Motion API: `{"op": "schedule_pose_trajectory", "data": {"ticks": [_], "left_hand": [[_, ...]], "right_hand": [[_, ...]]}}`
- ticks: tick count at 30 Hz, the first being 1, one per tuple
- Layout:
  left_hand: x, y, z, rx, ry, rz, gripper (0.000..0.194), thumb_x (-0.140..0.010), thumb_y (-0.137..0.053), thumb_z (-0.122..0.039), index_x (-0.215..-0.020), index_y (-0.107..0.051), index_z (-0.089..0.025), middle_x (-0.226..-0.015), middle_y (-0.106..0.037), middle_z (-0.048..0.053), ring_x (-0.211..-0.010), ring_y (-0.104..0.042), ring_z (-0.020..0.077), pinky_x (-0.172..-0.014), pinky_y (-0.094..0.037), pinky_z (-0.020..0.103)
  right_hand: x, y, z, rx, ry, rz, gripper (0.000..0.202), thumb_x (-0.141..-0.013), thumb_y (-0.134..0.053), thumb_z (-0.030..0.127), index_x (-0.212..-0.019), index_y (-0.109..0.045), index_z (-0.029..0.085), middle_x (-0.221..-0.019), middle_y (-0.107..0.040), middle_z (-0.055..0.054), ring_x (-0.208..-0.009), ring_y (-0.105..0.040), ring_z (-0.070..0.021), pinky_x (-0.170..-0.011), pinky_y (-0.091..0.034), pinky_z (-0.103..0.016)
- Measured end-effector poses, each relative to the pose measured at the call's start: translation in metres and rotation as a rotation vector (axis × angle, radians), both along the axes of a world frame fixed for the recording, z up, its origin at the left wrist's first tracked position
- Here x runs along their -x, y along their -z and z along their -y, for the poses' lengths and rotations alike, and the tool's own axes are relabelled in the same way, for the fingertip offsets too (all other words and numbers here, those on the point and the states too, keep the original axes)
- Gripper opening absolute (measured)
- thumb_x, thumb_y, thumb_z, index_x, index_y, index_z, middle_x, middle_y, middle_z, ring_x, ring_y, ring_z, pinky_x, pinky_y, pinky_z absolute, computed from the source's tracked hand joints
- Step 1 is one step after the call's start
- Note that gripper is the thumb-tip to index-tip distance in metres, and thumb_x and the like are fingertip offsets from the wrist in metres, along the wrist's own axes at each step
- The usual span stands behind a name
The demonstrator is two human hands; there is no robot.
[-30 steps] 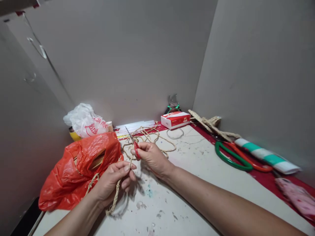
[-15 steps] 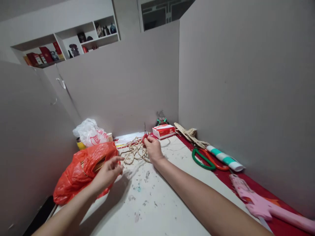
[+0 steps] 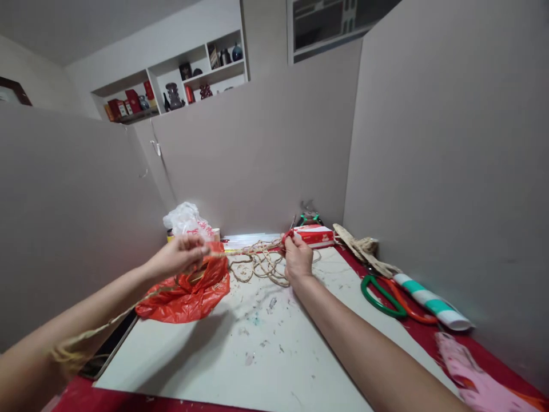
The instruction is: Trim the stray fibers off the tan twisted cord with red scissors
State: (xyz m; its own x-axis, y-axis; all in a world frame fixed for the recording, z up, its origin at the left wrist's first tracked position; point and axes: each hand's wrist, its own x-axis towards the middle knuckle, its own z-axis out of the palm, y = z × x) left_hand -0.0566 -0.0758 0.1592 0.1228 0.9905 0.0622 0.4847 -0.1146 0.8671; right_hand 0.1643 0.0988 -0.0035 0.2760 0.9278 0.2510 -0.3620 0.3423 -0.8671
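1. Stretching from our left hand (image 3: 186,252) to our right hand (image 3: 299,260), near the middle of the frame, the rope (image 3: 244,250) looks pale straw-tan, rough and fibrous.
2. Its slack loops lie below that span on the white board (image 3: 214,366), tangled and crossing one another.
3. Left of centre, our left hand has its fingers drawn together on the rope, above and in front of the red-orange plastic bag (image 3: 184,303).
4. Our right hand grips the red-handled scissors (image 3: 287,236), blade pointing up; the rope reaches those fingers, but we cannot tell whether they pinch it too.
5. A blurred strand (image 3: 107,325) of similar colour crosses our left forearm (image 3: 98,312) and spreads into a yellowish tuft at the lower left of the frame; we cannot tell if it belongs to the same rope.
6. Half a second ago our left hand was lower in the frame, fingers parted; now it is raised and closed on the rope, while our right hand has kept the scissors.
7. Our view has shifted as well: the wall shelf (image 3: 171,71) sits further right, and red cloth (image 3: 120,401) shows along the bottom.
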Motion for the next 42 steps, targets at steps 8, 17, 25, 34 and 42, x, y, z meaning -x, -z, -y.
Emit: {"op": "schedule_pose_trajectory", "data": {"ticks": [8,17,25,34,42], "left_hand": [[0.003,0.069,-0.005,0.052,0.017,0.162,0.019,-0.067,-0.071,-0.019,-0.086,-0.069,-0.018,-0.089,-0.071,0.008,-0.083,-0.064,0.0195,-0.064,-0.048,0.024],[-0.065,0.123,-0.048,0.015,-0.023,0.638,0.031,-0.068,-0.075,-0.026,-0.089,-0.054,-0.017,-0.067,-0.064,-0.001,-0.065,-0.06,0.012,-0.068,-0.046,0.025],[-0.054,0.122,-0.039,0.328,0.062,0.673,0.024,-0.075,-0.067,-0.034,-0.081,-0.05,-0.017,-0.063,-0.053,-0.005,-0.038,-0.037,0.0032,-0.039,-0.031,0.018],[-0.043,0.149,-0.019,0.362,-0.085,0.64,0.023,-0.079,-0.064,-0.036,-0.08,-0.051,-0.017,-0.059,-0.05,-0.005,-0.038,-0.018,0.0002,-0.038,-0.011,0.017],[-0.043,0.153,-0.012,0.296,-0.194,0.71,0.021,-0.075,-0.068,-0.032,-0.078,-0.055,-0.015,-0.061,-0.054,-0.003,-0.038,-0.023,-0.0002,-0.037,-0.013,0.016]], "right_hand": [[0.02,-0.026,0.04,-0.031,-0.197,0.032,0.026,-0.066,-0.068,0.042,-0.068,-0.059,0.017,-0.055,-0.056,0.001,-0.051,-0.055,-0.0145,-0.047,-0.045,-0.026],[0.039,-0.026,0.071,-0.075,-0.31,0.247,0.021,-0.068,-0.059,0.033,-0.057,-0.047,0.02,-0.048,-0.048,0.005,-0.045,-0.049,-0.0122,-0.044,-0.039,-0.024],[0.039,-0.018,0.067,-0.208,-0.173,0.431,0.021,-0.064,-0.053,0.019,-0.05,-0.037,0.021,-0.057,-0.039,0.004,-0.06,-0.036,-0.0109,-0.056,-0.031,-0.024],[0.052,0.001,0.07,-0.199,-0.345,0.504,0.019,-0.063,-0.048,0.019,-0.05,-0.035,0.021,-0.053,-0.034,0.006,-0.054,-0.033,-0.0096,-0.052,-0.027,-0.023],[0.049,0.001,0.068,-0.171,-0.378,0.495,0.02,-0.064,-0.049,0.02,-0.051,-0.034,0.021,-0.054,-0.035,0.006,-0.055,-0.033,-0.0097,-0.053,-0.028,-0.023]]}}
